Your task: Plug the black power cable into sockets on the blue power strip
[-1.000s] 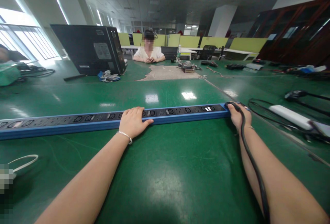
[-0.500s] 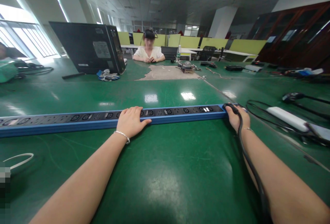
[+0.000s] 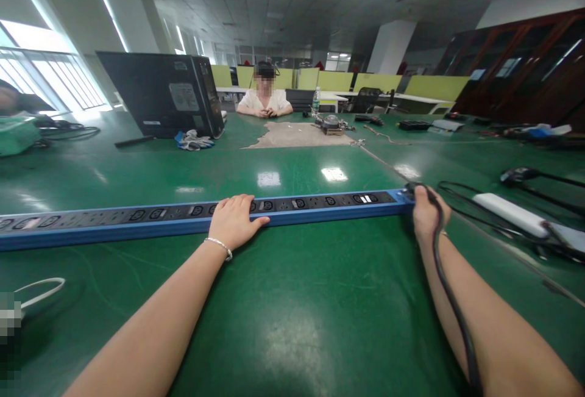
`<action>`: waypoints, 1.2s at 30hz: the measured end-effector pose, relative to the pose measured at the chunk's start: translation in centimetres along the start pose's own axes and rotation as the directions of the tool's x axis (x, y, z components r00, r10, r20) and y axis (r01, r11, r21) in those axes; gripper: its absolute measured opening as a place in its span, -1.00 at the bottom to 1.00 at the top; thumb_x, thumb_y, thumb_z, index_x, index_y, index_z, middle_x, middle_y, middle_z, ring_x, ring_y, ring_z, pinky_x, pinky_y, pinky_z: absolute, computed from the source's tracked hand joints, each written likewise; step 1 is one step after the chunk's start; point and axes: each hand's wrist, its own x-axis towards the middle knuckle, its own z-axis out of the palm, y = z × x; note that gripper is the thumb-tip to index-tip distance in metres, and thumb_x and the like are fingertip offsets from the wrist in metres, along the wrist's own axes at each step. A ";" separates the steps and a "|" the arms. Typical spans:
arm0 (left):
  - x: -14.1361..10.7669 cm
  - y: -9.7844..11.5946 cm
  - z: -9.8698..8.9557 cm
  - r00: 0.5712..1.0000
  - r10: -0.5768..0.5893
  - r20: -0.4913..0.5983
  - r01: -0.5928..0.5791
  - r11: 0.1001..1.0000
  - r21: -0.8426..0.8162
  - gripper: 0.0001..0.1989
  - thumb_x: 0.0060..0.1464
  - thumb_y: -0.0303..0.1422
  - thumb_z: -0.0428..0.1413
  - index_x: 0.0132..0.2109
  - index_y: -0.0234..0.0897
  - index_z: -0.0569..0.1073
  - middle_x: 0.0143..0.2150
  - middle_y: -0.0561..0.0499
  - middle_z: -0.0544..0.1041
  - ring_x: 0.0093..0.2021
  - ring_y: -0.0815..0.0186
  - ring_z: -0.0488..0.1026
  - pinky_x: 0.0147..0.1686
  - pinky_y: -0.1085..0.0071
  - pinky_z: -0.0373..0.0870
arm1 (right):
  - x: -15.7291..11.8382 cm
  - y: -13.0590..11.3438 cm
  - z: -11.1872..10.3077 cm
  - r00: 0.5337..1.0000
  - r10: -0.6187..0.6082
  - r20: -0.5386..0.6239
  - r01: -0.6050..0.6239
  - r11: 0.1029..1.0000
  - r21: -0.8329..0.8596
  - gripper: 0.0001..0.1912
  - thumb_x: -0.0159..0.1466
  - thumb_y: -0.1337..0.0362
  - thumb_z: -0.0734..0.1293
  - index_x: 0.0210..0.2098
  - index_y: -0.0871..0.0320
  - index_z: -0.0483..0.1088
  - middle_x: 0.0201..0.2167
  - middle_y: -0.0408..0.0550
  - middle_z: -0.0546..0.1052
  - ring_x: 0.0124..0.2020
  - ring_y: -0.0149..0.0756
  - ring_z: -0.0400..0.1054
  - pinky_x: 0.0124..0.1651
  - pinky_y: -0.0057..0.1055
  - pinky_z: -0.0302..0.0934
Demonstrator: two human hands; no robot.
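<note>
A long blue power strip (image 3: pixel 315 203) with black sockets lies across the green table, running out of view on the left. My left hand (image 3: pixel 235 220) rests over its middle, fingers across the top and thumb along the near side, gripping it. At the strip's right end, my right hand (image 3: pixel 428 211) is closed around the black power cord (image 3: pixel 450 290), close to where the cord meets the strip. The fingertips of that hand are partly hidden. From there the cord hangs down over my right forearm to the bottom edge.
Right of my hand lie a white power strip (image 3: pixel 514 214) and black cables (image 3: pixel 543 177). A black computer case (image 3: pixel 155 95) stands at back left beside gloves (image 3: pixel 194 140). A person (image 3: pixel 265 95) sits across the table near a bottle (image 3: pixel 316 99). A white loop (image 3: pixel 43 290) shows at left.
My right hand has shifted slightly right, baring more of the strip's end, and its fingers are more curled around the cord. My left hand stays on the strip. The view has tilted up slightly.
</note>
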 end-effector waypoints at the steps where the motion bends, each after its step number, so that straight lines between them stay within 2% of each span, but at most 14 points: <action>1: 0.0 0.0 0.0 1.000 0.000 0.003 0.000 1.000 0.000 -0.37 0.05 0.04 -0.05 0.09 -0.35 0.31 0.06 -0.21 0.42 0.09 0.06 0.30 0.08 0.14 0.13 | 0.1 -0.3 -0.1 0.996 0.033 -0.088 -0.027 0.997 0.067 -0.53 0.19 -0.02 0.15 -0.16 0.19 0.46 -0.25 0.03 0.52 -0.18 -0.08 0.39 -0.07 -0.06 0.26; 3: 0.0 0.0 0.0 1.000 -0.003 0.008 0.002 1.000 0.002 -0.37 0.05 0.05 -0.05 0.10 -0.35 0.31 0.07 -0.20 0.42 0.09 0.06 0.30 0.09 0.14 0.13 | 0.2 -1.0 -0.3 0.983 0.071 -0.167 -0.048 0.989 0.138 -0.58 0.16 -0.01 0.20 -0.24 0.17 0.47 -0.31 -0.01 0.52 -0.24 -0.11 0.41 -0.10 -0.12 0.30; 4: 0.0 0.0 0.0 1.000 -0.004 0.010 0.004 1.000 0.002 -0.36 0.05 0.05 -0.05 0.10 -0.35 0.31 0.07 -0.20 0.42 0.09 0.06 0.30 0.09 0.15 0.12 | 0.2 -1.4 -0.4 0.987 0.064 -0.144 -0.042 0.989 0.145 -0.62 0.13 0.01 0.23 -0.28 0.16 0.48 -0.33 -0.03 0.53 -0.25 -0.13 0.42 -0.10 -0.14 0.30; 6: 0.0 0.0 -0.1 1.000 -0.009 0.014 0.009 1.000 -0.001 -0.36 0.05 0.05 -0.05 0.10 -0.35 0.30 0.07 -0.20 0.41 0.10 0.06 0.30 0.10 0.15 0.12 | -0.1 -2.2 -0.6 0.997 0.045 -0.061 -0.037 0.992 0.121 -0.66 0.10 0.05 0.26 -0.32 0.16 0.48 -0.34 -0.06 0.53 -0.25 -0.15 0.42 -0.07 -0.17 0.29; 10: 0.0 0.1 -0.1 1.000 -0.010 0.017 0.010 1.000 -0.003 -0.36 0.05 0.06 -0.06 0.10 -0.34 0.30 0.07 -0.19 0.41 0.10 0.06 0.29 0.09 0.15 0.12 | -0.9 -3.8 -0.5 0.993 0.049 0.107 -0.050 0.999 0.005 -0.62 0.09 0.05 0.25 -0.26 0.18 0.48 -0.33 -0.02 0.55 -0.25 -0.18 0.41 -0.06 -0.19 0.27; 14: 0.1 0.1 -0.1 1.000 -0.006 0.016 0.006 1.000 0.003 -0.36 0.05 0.06 -0.06 0.10 -0.33 0.30 0.08 -0.19 0.41 0.09 0.07 0.30 0.09 0.15 0.13 | -1.1 -4.0 -0.1 0.976 0.034 0.216 -0.013 0.995 -0.098 -0.59 0.12 0.04 0.22 -0.22 0.19 0.49 -0.30 0.03 0.56 -0.21 -0.13 0.41 -0.02 -0.18 0.24; 20: 0.0 0.1 -0.1 1.000 -0.011 0.025 0.011 1.000 -0.003 -0.37 0.05 0.06 -0.07 0.11 -0.30 0.30 0.08 -0.19 0.41 0.10 0.07 0.29 0.09 0.15 0.12 | -0.6 -2.3 0.5 0.973 0.029 0.228 0.023 0.975 -0.222 -0.56 0.12 -0.01 0.22 -0.23 0.17 0.51 -0.26 0.07 0.56 -0.13 -0.03 0.39 -0.02 -0.14 0.23; 26: 0.0 0.0 -0.1 1.000 -0.001 0.018 0.001 1.000 0.005 -0.35 0.05 0.06 -0.06 0.10 -0.36 0.30 0.08 -0.21 0.41 0.10 0.06 0.29 0.09 0.15 0.12 | -0.7 -3.4 0.6 0.952 0.034 0.305 0.041 0.970 -0.238 -0.60 0.12 0.03 0.25 -0.21 0.13 0.52 -0.24 0.05 0.57 -0.12 -0.03 0.40 0.00 -0.10 0.21; 36: 0.0 0.1 -0.1 0.999 -0.012 0.031 0.012 1.000 0.002 -0.35 0.05 0.05 -0.06 0.12 -0.35 0.29 0.10 -0.22 0.39 0.11 0.04 0.29 0.09 0.13 0.13 | -0.9 -3.8 0.5 0.947 0.010 0.321 0.086 0.955 -0.285 -0.59 0.15 0.03 0.21 -0.17 0.12 0.50 -0.24 0.06 0.56 -0.14 -0.02 0.41 -0.01 -0.07 0.20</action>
